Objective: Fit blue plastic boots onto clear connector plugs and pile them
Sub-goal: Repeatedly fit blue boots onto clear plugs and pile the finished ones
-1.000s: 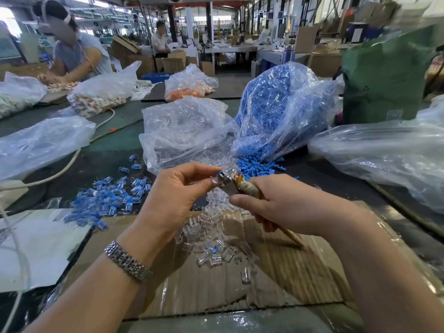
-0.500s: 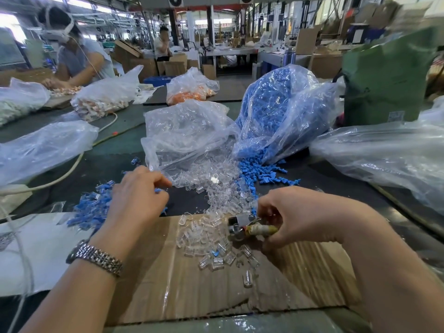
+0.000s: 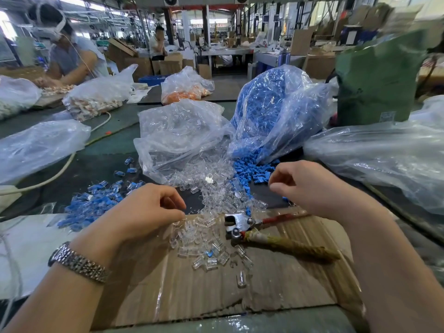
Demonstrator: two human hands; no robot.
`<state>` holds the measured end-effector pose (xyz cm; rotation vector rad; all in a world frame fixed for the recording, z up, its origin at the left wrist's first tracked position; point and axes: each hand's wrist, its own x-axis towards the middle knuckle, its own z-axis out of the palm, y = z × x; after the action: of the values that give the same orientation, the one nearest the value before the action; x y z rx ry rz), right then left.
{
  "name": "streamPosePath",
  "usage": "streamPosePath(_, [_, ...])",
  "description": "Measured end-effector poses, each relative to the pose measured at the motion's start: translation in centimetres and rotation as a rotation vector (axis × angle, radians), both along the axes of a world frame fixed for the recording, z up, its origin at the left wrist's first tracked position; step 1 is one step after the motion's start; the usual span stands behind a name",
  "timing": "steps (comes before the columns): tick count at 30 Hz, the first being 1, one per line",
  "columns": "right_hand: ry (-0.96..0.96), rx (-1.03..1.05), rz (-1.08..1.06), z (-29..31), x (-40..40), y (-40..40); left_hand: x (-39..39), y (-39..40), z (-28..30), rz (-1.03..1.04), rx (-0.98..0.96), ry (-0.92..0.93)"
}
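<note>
On the far left sits my pile of finished plugs, clear bodies with blue boots fitted, on the dark table beside the cardboard sheet. My left hand was over that pile half a second ago; it has now come back to the near edge of the loose clear connector plugs. Its fingers are curled, thumb and fingertips close together right at the plugs; I cannot tell whether one is pinched yet.

The pliers, which my right hand held half a second ago, now lie on the cardboard just right of the clear plugs, with nothing touching them.

My right hand has lifted away and hovers near the blue boots spilling from the blue bag. Its fingers are loosely curled and hold nothing that I can see.

I judge one assembly has just been piled, and both hands are reaching for the next pair: plug on the left, boot on the right.
</note>
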<state>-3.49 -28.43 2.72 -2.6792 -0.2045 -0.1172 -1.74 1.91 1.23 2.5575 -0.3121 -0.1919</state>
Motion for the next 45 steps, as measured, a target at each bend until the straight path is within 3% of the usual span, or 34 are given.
streamPosePath(5, [0.038,0.050,0.086,-1.0,0.6,1.2,0.2,-0.2,-0.1,0.003,0.016,0.006])
streamPosePath(11, [0.104,0.011,0.191,-1.9,0.8,2.6,0.0,-0.7,-0.5,0.055,-0.080,-0.144])
streamPosePath(21, [0.026,-0.112,0.139,-2.3,1.4,3.3,0.4,-1.1,-0.6,0.258,-0.657,0.059])
streamPosePath(25, [-0.060,0.099,0.060,-1.8,1.3,2.5,0.5,-1.6,-0.8,0.227,-0.848,0.178])
streamPosePath(32, [-0.113,0.563,0.206,-1.3,0.8,3.7,-0.5,-3.1,-0.7,-0.010,-1.066,0.273])
streamPosePath(36, [-0.160,0.629,0.278,-1.0,0.3,4.5,-0.8,-3.6,-0.7,-0.009,-1.080,0.274])
streamPosePath(45, [-0.257,0.462,0.308,-0.6,-0.9,5.9,-1.4,-4.0,-0.2,-0.046,-1.053,0.234])
